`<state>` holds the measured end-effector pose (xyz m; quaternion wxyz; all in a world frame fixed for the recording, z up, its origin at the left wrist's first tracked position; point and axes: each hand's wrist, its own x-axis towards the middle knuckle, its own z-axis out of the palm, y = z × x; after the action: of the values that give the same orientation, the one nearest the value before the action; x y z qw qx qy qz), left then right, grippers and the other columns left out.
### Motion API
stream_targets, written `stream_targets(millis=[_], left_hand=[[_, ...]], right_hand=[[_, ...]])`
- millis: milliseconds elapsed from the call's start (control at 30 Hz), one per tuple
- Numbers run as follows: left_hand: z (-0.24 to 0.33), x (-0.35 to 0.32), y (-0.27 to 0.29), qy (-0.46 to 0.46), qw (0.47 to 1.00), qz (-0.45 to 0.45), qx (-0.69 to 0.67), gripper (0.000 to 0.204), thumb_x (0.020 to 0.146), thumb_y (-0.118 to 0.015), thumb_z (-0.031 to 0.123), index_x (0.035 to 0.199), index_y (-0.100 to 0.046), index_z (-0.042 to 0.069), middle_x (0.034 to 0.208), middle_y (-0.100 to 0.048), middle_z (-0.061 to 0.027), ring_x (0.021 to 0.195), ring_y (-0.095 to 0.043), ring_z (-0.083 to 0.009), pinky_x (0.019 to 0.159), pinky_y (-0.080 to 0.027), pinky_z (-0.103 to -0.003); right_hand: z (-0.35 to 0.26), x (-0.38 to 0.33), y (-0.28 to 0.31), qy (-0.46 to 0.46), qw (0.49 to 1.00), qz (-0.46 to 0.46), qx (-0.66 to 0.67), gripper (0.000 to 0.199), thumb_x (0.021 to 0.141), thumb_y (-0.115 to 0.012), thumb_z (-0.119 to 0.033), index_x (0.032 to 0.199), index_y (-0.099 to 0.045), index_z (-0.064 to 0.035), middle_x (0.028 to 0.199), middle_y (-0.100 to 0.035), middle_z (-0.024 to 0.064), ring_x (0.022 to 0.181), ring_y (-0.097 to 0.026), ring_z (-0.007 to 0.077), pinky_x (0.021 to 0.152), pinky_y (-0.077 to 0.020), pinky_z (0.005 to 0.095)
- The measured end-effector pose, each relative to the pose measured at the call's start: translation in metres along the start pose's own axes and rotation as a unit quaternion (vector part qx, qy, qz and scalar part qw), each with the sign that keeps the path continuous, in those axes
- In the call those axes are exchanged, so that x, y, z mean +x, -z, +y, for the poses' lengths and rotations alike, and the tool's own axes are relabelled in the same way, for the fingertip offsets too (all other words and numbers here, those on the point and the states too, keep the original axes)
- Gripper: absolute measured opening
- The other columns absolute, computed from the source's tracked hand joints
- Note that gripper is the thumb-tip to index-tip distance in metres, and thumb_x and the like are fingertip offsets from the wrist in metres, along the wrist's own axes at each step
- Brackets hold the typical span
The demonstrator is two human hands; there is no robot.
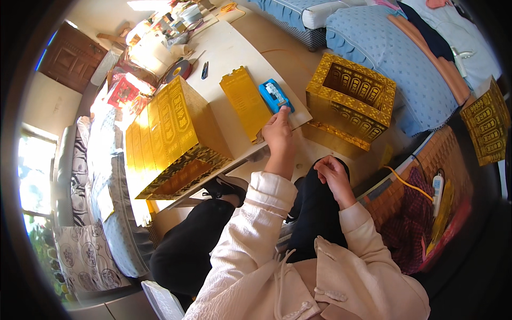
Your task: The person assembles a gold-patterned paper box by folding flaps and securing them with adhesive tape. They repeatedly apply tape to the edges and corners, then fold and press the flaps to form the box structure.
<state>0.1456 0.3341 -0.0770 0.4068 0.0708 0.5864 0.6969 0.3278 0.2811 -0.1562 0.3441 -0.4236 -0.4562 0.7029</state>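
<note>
My left hand (279,132) reaches over the table's near edge, its fingers closed at the near end of a small blue holder with a white middle (274,95), perhaps a tape dispenser. What those fingertips pinch is too small to make out. Beside the holder lies a flat gold cardboard piece (242,101). My right hand (334,177) hovers over my right knee with its fingers curled in, and whether anything is between them is not visible. A large gold patterned box (165,128) lies on the table to the left, one open side toward me.
An open gold box (349,98) stands right of the table corner. A utility knife (205,70) and a dark tape roll (178,71) lie farther back on the white table (229,45). Another gold box (485,125) is at the far right, past a woven basket (394,205).
</note>
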Motion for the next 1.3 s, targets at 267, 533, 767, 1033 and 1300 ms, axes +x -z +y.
stream_targets(millis=[267, 533, 767, 1033, 1300], left_hand=[[-0.009, 0.006, -0.014, 0.036, 0.993, 0.046, -0.098, 0.019, 0.096, -0.076, 0.021, 0.097, -0.073, 0.002, 0.058, -0.046, 0.0059, 0.043, -0.035, -0.0052, 0.042, -0.023, -0.025], [-0.002, 0.003, -0.016, 0.100, 0.984, 0.049, -0.139, 0.014, 0.094, -0.076, 0.016, 0.097, -0.074, 0.003, 0.056, -0.043, 0.0053, 0.043, -0.032, -0.0069, 0.043, -0.021, -0.027], [-0.006, 0.017, -0.015, 0.145, 0.979, 0.069, -0.129, 0.010, 0.091, -0.077, 0.013, 0.094, -0.076, 0.004, 0.057, -0.044, 0.0047, 0.044, -0.032, -0.0073, 0.043, -0.021, -0.027], [0.016, -0.049, -0.036, 0.015, 0.990, -0.059, -0.125, 0.015, 0.096, -0.076, 0.018, 0.099, -0.073, 0.004, 0.063, -0.050, 0.0075, 0.051, -0.039, -0.0039, 0.047, -0.026, -0.024], [0.055, -0.074, 0.044, -0.398, 0.908, -0.067, 0.109, 0.007, 0.092, -0.079, 0.004, 0.095, -0.073, 0.006, 0.079, -0.053, 0.0083, 0.066, -0.042, -0.0019, 0.058, -0.030, -0.019]], right_hand=[[-0.002, 0.000, 0.002, -0.024, 1.000, -0.006, 0.020, 0.013, 0.101, -0.065, -0.015, 0.093, -0.065, -0.0048, 0.072, -0.057, -0.0017, 0.060, -0.049, 0.0062, 0.056, -0.0384, 0.0215], [0.000, -0.001, 0.002, -0.022, 0.999, -0.011, 0.029, 0.013, 0.101, -0.065, -0.015, 0.095, -0.065, -0.0042, 0.074, -0.059, -0.0010, 0.059, -0.049, 0.0058, 0.055, -0.0385, 0.0214], [-0.002, 0.001, 0.001, -0.021, 0.999, -0.007, 0.024, 0.011, 0.101, -0.064, -0.013, 0.094, -0.064, -0.0038, 0.073, -0.059, 0.0003, 0.058, -0.049, 0.0065, 0.054, -0.0383, 0.0217], [0.002, -0.007, 0.012, -0.009, 0.999, -0.001, 0.044, 0.011, 0.101, -0.066, -0.014, 0.094, -0.063, -0.0057, 0.071, -0.056, -0.0012, 0.057, -0.046, 0.0052, 0.051, -0.0349, 0.0213], [0.001, -0.025, -0.038, 0.070, 0.990, -0.094, 0.078, 0.008, 0.103, -0.068, -0.015, 0.102, -0.064, -0.0080, 0.088, -0.062, -0.0051, 0.071, -0.050, 0.0003, 0.060, -0.0369, 0.0166]])
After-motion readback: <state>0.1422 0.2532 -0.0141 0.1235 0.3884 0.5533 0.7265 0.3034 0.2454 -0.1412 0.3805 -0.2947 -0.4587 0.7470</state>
